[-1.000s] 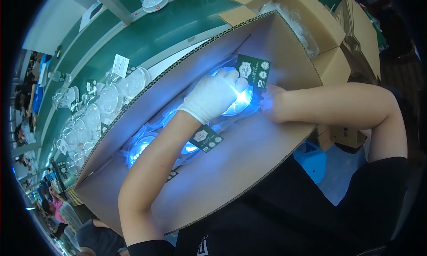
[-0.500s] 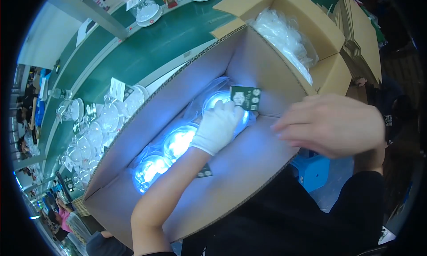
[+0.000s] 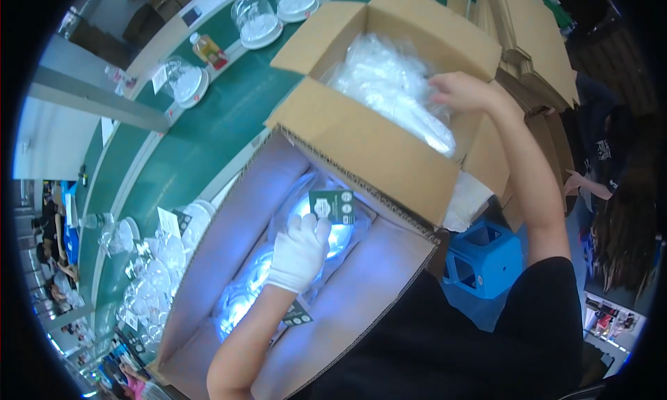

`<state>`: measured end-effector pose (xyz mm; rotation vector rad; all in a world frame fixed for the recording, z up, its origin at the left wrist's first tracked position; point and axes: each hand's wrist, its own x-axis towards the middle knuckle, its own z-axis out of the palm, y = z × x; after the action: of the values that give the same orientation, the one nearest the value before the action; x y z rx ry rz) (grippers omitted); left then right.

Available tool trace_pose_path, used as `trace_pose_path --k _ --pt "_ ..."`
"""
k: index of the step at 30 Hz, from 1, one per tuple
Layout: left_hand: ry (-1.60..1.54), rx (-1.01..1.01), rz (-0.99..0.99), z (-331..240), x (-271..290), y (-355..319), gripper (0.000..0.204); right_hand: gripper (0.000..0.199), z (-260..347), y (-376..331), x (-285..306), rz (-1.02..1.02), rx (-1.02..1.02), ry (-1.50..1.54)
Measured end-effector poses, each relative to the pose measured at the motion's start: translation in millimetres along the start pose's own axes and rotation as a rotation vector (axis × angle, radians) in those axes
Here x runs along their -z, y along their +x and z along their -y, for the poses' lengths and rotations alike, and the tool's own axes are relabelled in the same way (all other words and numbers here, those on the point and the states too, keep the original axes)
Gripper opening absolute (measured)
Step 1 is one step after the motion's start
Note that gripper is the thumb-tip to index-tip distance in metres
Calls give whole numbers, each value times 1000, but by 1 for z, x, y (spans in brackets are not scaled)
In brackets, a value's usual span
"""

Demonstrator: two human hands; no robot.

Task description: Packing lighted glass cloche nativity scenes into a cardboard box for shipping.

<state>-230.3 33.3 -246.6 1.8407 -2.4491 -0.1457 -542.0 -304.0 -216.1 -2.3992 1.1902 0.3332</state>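
My left hand [image 3: 299, 255], in a white glove, reaches into a deep cardboard box [image 3: 375, 275]. Its bent fingers close on a glowing clear dome lamp [image 3: 340, 241] in a plastic bag, beside a dark green card [image 3: 332, 207]. More bagged lamps shine bluish-white in the row toward the near end, partly covered by my wrist and forearm. Another green card [image 3: 297, 312] lies next to my wrist. My bare right hand [image 3: 462, 93] is over a second carton [image 3: 361, 160], its fingers apart at the edge of a heap of clear plastic bags [image 3: 389, 87].
Unlit clear domes [image 3: 156, 282] crowd the green conveyor [image 3: 201, 139] at left, with several more farther along and a drink bottle [image 3: 207, 50]. Flattened cartons [image 3: 535, 45] stack at far right. A blue plastic stool [image 3: 483, 259] stands below. Another person's hand [image 3: 577, 182] shows at right.
My right hand has swung up and away from beside the lamp box to the plastic bags. My left hand stays at the same lamp. The whole view has shifted toward the second carton.
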Motion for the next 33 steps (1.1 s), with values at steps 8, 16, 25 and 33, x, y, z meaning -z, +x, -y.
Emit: trace_pose_path --k 8,16,25,33 --pt "-113 105 -15 -13 35 1 50 67 10 66 -103 154 6 -78" --pt "-194 -148 -43 -23 26 8 28 39 21 60 -94 -507 143 -56" --pt "-186 -245 15 -23 86 7 21 7 23 66 -48 -839 212 74" --pt "-376 -110 -434 -9 188 3 47 8 117 -50 78 -1014 349 649"
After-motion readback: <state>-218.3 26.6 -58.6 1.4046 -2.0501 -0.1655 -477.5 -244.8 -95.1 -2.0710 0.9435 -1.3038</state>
